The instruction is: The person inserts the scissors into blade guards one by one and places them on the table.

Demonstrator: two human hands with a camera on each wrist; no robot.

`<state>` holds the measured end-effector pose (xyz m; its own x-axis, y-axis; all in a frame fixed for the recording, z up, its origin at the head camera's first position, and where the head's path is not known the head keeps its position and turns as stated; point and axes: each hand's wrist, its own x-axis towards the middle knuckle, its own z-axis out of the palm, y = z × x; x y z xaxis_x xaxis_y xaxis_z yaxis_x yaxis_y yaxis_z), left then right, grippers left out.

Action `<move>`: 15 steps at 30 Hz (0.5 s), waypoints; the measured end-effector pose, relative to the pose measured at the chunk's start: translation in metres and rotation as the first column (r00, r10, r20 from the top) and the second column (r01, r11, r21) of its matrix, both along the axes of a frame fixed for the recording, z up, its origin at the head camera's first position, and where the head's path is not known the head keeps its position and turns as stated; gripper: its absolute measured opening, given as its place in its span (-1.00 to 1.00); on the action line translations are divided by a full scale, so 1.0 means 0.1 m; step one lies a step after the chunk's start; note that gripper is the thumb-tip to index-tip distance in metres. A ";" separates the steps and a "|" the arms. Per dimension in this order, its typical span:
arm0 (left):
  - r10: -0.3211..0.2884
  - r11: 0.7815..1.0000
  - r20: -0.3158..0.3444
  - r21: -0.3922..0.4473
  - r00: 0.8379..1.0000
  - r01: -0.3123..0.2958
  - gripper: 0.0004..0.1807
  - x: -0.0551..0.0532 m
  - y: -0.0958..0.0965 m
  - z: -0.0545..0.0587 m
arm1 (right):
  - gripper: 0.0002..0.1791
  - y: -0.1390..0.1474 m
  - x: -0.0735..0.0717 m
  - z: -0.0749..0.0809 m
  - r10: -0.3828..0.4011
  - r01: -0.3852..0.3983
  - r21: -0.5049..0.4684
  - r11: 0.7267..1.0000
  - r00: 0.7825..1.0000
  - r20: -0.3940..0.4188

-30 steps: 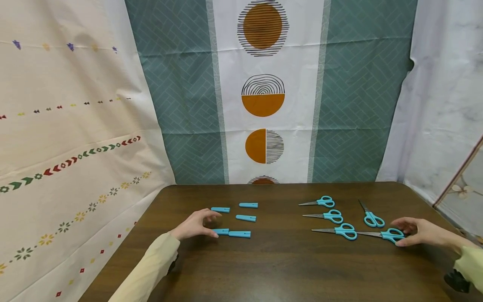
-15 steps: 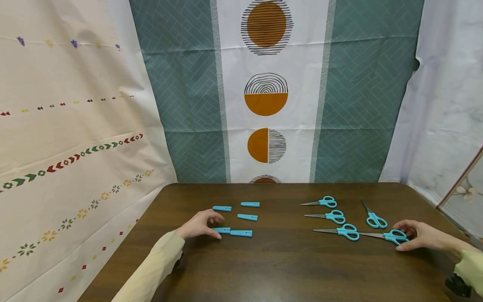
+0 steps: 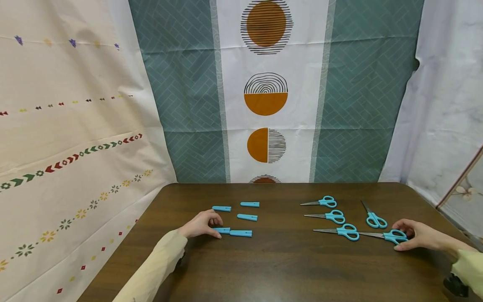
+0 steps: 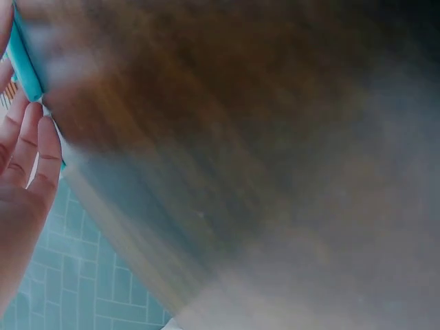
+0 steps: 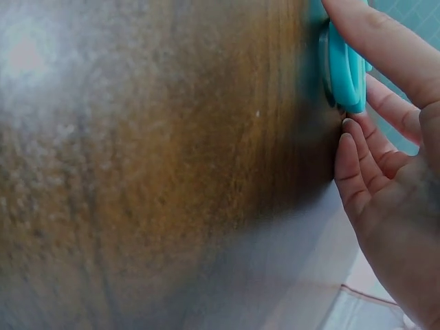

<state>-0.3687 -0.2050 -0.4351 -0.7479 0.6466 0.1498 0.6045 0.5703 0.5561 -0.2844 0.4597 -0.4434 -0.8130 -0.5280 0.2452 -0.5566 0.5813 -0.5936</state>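
Observation:
My left hand rests low on the table's left side, thumb and fingers around the left end of a light-blue scissors cap. That cap shows between the fingers at the upper left of the left wrist view. End to end with it lies a second blue cap. On the right, my right hand holds the blue handle loops of a pair of scissors, blades pointing left along the table. In the right wrist view the thumb lies along the scissors' handle, with fingertips beside it.
Three more blue caps lie behind the left hand's pair. Several other blue-handled scissors lie left of and behind the right hand, mostly with blades pointing left. The brown wooden table ends at a patterned curtain.
The view has shifted slightly, so everything sits a little further right than a second ago. Both hands stay at the same cap and scissors, nearly still.

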 end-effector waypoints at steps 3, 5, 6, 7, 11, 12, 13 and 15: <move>0.002 1.000 -0.016 -0.008 1.000 -0.002 -0.68 -0.01 0.01 -0.01 | -0.61 0.00 0.00 -0.01 0.011 -0.012 -0.012 1.000 1.000 -0.017; 0.003 1.000 -0.024 -0.014 1.000 -0.004 -0.72 -0.02 0.02 -0.01 | -0.63 0.00 -0.01 -0.01 0.014 -0.015 -0.012 1.000 1.000 -0.024; 0.006 1.000 -0.025 -0.015 1.000 -0.006 -0.74 -0.02 0.02 -0.02 | -0.64 0.00 -0.01 -0.01 0.013 -0.013 -0.010 1.000 1.000 -0.026; 0.008 1.000 -0.025 -0.017 1.000 -0.009 -0.76 -0.02 0.02 -0.02 | -0.65 0.00 -0.01 -0.01 0.012 -0.012 -0.008 1.000 1.000 -0.025; 0.015 1.000 -0.022 -0.016 1.000 -0.015 -0.81 -0.03 0.01 -0.04 | -0.71 0.00 -0.01 0.01 0.015 -0.015 -0.008 1.000 1.000 -0.002; 0.016 1.000 -0.020 -0.013 1.000 -0.016 -0.81 -0.03 0.01 -0.04 | -0.72 0.00 -0.01 0.01 0.016 -0.016 -0.009 1.000 1.000 0.007; 0.014 1.000 -0.023 -0.012 1.000 -0.014 -0.82 -0.02 0.01 -0.04 | -0.73 0.00 -0.01 0.02 0.016 -0.016 -0.009 1.000 1.000 0.016; 0.015 1.000 -0.026 -0.004 1.000 -0.015 -0.82 -0.01 0.00 -0.04 | -0.73 0.01 -0.01 0.03 0.013 -0.013 -0.017 1.000 1.000 0.023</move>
